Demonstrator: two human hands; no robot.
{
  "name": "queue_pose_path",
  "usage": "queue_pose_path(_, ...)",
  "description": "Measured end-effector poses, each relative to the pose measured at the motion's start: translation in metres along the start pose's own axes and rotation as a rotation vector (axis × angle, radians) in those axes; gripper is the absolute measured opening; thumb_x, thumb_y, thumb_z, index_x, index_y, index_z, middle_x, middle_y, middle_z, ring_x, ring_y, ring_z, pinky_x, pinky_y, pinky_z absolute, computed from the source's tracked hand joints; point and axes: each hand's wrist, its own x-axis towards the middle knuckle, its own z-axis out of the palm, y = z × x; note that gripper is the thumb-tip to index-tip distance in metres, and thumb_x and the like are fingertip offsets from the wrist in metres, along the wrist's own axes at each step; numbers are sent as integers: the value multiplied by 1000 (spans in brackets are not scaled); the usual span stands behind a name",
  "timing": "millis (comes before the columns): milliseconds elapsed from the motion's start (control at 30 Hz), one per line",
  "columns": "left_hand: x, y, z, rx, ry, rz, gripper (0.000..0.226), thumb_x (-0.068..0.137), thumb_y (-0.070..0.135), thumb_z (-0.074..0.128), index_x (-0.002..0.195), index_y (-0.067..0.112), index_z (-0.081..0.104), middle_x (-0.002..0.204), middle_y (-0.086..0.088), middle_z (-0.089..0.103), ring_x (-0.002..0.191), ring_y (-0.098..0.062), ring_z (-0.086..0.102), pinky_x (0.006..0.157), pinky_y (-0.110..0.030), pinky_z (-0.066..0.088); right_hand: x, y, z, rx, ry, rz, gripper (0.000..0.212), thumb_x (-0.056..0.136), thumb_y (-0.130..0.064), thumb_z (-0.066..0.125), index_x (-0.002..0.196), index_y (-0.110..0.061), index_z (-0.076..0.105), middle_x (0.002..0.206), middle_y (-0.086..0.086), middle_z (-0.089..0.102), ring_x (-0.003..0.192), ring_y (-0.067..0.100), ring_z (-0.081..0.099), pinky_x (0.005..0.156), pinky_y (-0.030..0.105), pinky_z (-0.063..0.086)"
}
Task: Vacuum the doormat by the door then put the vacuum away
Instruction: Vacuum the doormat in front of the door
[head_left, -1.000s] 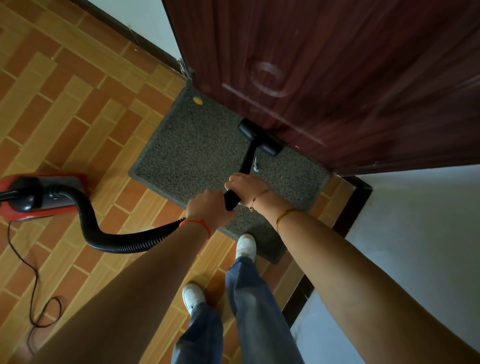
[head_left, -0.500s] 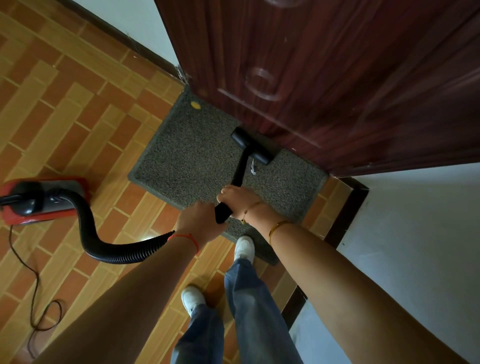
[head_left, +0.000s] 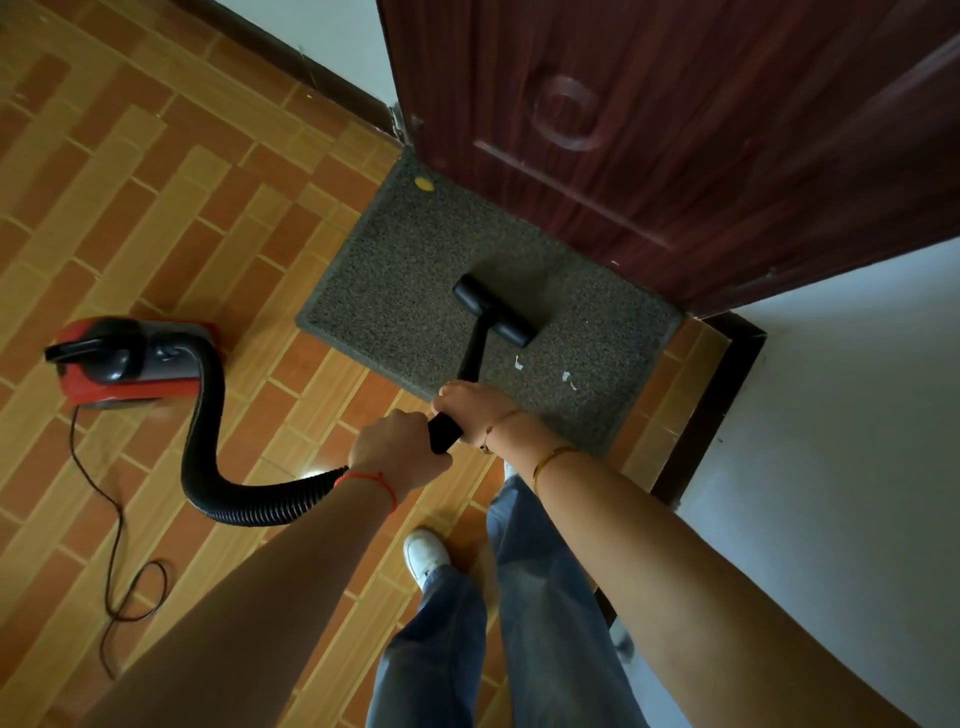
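A dark grey doormat (head_left: 405, 280) lies on the tiled floor against the brown door (head_left: 675, 145). On the mat's middle rests the black vacuum nozzle (head_left: 493, 310), joined to a black wand (head_left: 474, 353). My right hand (head_left: 475, 408) grips the wand higher up and my left hand (head_left: 397, 447) grips it just below, where the ribbed black hose (head_left: 208, 467) starts. The hose curves left to the red vacuum body (head_left: 130, 361) on the floor. White scraps (head_left: 569, 379) and a yellow spot (head_left: 423, 183) lie on the mat.
The vacuum's black power cord (head_left: 117, 545) loops over the tiles at lower left. A white wall (head_left: 831, 441) with a dark skirting board (head_left: 706, 410) runs along the right. My legs in blue jeans and a white shoe (head_left: 423, 556) stand below the mat.
The nozzle has been drawn back from the door edge toward the middle of the mat. The view has shifted, and the vacuum body appears closer to the mat.
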Motion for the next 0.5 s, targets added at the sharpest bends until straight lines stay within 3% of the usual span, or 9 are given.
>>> queue_pose_path(500,-72,-79,59,53,-25,-45,19,84,38,56,89,21,62,67,5,54,52,-10,50,42,-22,36,-3,-109,65,21,28,-17,23,88,-7,57,110,-11,58,116,8,57,107,25,59,81,39,54)
